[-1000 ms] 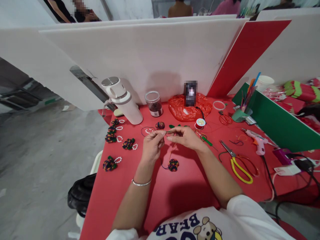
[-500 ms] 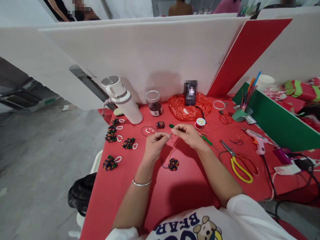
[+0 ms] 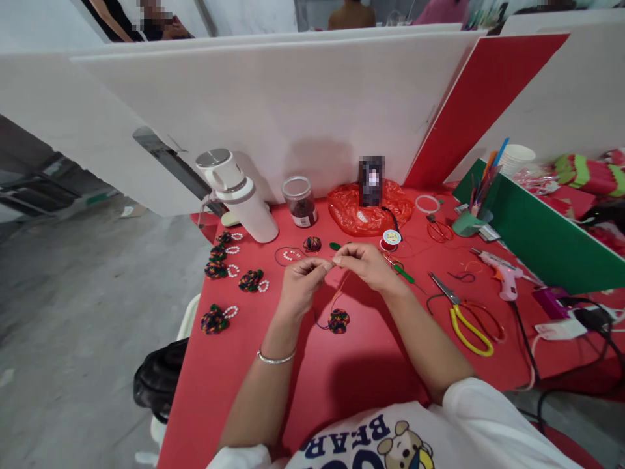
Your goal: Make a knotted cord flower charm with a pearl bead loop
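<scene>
My left hand [image 3: 303, 283], with a bangle at the wrist, pinches something thin and needle-like that the fingertips mostly hide. Against it, my right hand [image 3: 362, 266] is closed in a pinch on an orange strand of yarn [image 3: 340, 291]. That strand runs down to a dark multicoloured crocheted flower [image 3: 338, 321] lying on the red table between my forearms. Behind my hands are a small yarn ball [image 3: 312, 244], a loop of white beads [image 3: 291, 255] and a green leaf-like piece [image 3: 334, 247]. A green-handled tool [image 3: 403, 273] lies beside my right hand.
Several crocheted pieces with bead loops [image 3: 215, 319] lie at left. Behind stand a white flask [image 3: 251, 212], a jar [image 3: 299, 203] and a phone [image 3: 372, 182] on a red bag [image 3: 342, 212]. Yellow-handled scissors [image 3: 471, 332], a thread spool [image 3: 391, 240] and glue gun [image 3: 505, 273] lie right.
My fingertips have come closer together and now meet. The thin tip that showed at my left fingers is now covered. The flower and tools have not moved.
</scene>
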Tool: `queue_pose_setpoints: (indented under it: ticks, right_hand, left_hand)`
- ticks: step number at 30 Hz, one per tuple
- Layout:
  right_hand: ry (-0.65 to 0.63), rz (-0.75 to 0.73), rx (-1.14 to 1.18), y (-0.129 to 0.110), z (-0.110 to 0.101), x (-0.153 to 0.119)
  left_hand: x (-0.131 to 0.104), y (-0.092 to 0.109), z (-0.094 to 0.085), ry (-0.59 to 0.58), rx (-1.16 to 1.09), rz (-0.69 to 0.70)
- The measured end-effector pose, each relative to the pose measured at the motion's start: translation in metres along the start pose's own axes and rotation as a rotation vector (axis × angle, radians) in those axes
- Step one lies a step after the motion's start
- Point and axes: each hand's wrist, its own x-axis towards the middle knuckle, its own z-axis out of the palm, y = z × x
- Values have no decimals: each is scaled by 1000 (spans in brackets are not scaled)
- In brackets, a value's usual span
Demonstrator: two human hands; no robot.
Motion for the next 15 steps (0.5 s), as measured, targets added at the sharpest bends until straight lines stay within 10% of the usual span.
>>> queue_pose_setpoints:
  ticks: [7,15]
  right_hand:
    - [168,58,275,-4,-6,5]
    - [57,-67,69,-7,-7,-3]
  left_hand:
    - [2,9,1,48,-154,-37]
    - [2,6,1,49,-132,-41]
